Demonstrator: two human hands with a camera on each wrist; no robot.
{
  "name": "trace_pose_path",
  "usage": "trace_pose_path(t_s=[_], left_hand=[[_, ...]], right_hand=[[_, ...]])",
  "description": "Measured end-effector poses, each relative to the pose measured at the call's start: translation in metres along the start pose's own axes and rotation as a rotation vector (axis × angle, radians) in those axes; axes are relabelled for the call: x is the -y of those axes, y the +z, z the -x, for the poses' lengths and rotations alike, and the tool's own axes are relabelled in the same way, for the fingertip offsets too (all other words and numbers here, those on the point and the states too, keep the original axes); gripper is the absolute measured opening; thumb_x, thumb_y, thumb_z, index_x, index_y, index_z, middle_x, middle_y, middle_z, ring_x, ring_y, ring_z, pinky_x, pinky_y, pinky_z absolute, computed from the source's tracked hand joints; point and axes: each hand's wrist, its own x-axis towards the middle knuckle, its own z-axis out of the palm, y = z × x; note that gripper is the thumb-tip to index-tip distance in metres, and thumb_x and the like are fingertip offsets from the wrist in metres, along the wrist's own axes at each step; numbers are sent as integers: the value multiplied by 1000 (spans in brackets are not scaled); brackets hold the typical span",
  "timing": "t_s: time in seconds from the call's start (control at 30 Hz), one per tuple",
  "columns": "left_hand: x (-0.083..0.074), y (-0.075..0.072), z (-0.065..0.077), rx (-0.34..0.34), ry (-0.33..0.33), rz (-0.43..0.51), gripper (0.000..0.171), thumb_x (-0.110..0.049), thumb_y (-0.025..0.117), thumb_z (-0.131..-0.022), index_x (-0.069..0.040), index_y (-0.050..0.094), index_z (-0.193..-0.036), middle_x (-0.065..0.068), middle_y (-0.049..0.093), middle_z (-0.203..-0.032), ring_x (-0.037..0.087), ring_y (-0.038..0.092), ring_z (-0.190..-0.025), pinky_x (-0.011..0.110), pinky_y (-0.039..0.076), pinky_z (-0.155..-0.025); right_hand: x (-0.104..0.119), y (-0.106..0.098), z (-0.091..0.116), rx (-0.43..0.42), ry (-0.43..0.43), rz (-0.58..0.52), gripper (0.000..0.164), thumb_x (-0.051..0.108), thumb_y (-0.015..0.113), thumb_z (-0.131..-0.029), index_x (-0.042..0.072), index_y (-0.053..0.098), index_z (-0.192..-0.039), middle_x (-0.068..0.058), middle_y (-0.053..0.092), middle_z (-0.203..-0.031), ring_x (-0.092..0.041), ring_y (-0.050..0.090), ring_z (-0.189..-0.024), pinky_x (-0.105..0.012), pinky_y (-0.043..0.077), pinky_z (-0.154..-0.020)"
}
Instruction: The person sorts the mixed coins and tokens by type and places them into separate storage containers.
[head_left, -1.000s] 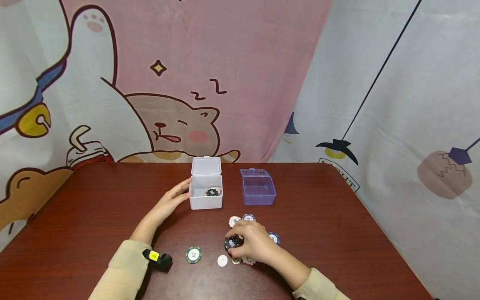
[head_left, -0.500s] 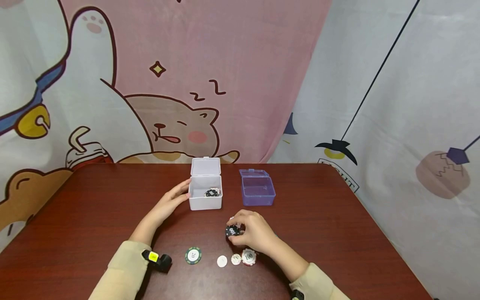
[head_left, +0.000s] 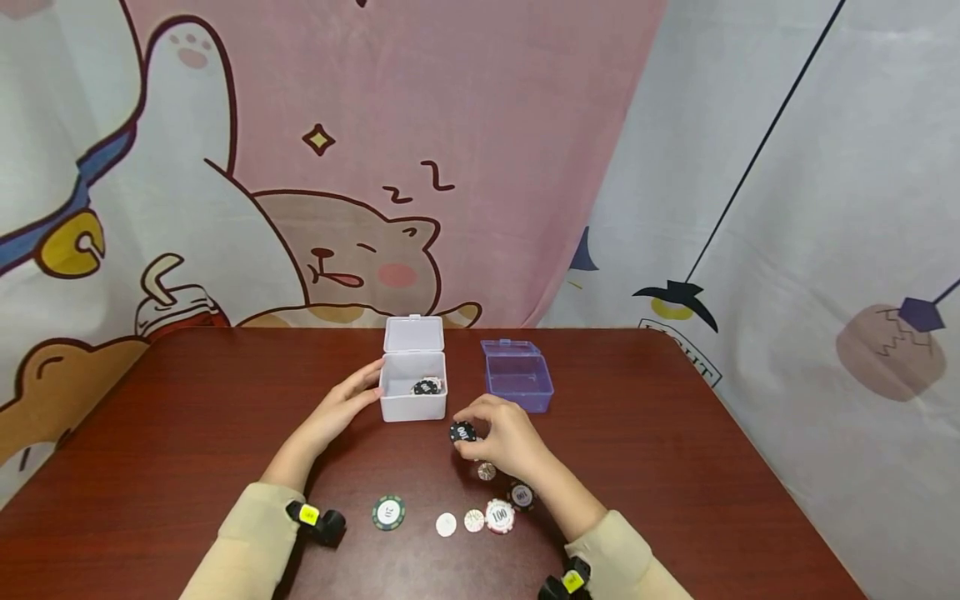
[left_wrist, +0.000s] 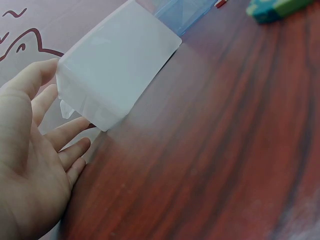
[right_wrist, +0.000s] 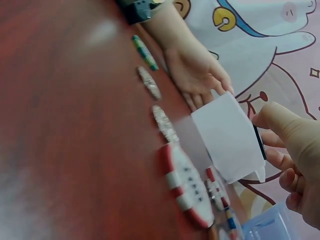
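My right hand (head_left: 506, 437) pinches a black poker chip (head_left: 462, 432) marked 100 between thumb and fingers, raised over the table to the front right of the white box (head_left: 414, 407). Edge-on, the same black chip (right_wrist: 259, 141) appears as a thin dark line in the right wrist view. The box's lid is tipped back, and a black chip (head_left: 427, 387) lies inside on other pale chips. Against the box's left side rest the extended fingers of my left hand (head_left: 341, 408). The left wrist view shows its fingertips touching the white wall (left_wrist: 115, 60).
A translucent purple box (head_left: 517, 379) stands with its lid back, right of the white one. Nearer lie a green 20 chip (head_left: 388, 512), a small white disc (head_left: 446, 524), small patterned discs, a red-and-white 100 chip (head_left: 500, 516) and a dark chip (head_left: 522, 496). My right hand covers others.
My right hand has carried the black chip up off the chip group and forward, closer to the white box. Chips under the hand have come into view. My left hand stays at the box.
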Motion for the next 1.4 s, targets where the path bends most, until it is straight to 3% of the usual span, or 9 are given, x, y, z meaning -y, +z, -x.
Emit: trace_pose_path(t_s=[0.23,0.63,0.9,1.13,1.4], left_hand=[[0,0,0,-1,5,-3,55,-15,52,-99,-11,32,-150,23,37,-147,38,30,-135,60,19,-106],[-2,0,1,4,9,-7,55,-16,52,-99,-12,33,-150,21,37,-147,37,30,-136,60,19,-106],[-30,3,11,18,10,-10,54,-9,51,-99,-1,31,-148,29,36,-144,43,30,-134,61,20,-105],[-4,1,3,11,10,-20,55,-16,52,-99,-10,32,-150,23,37,-146,39,31,-134,62,21,-104],[1,-1,0,3,-1,-24,55,-19,52,-99,-13,33,-150,21,37,-147,38,31,-135,61,20,-105]], right_hand=[[3,-3,-17,-40,-5,-1,30,19,82,-69,11,75,-98,7,65,-89,-10,60,-85,-30,48,-76],[9,-6,-46,-87,-29,5,31,19,83,-68,10,76,-97,4,65,-89,-15,61,-84,-30,47,-73],[8,-6,-63,-93,-13,14,33,21,83,-70,9,75,-100,2,65,-94,-15,61,-88,-32,48,-77],[3,-2,-73,-100,-2,9,35,20,83,-71,8,75,-104,1,65,-96,-19,62,-90,-34,48,-79],[-1,7,-83,-116,10,0,34,20,82,-72,9,74,-102,0,66,-95,-22,62,-89,-32,47,-79]])
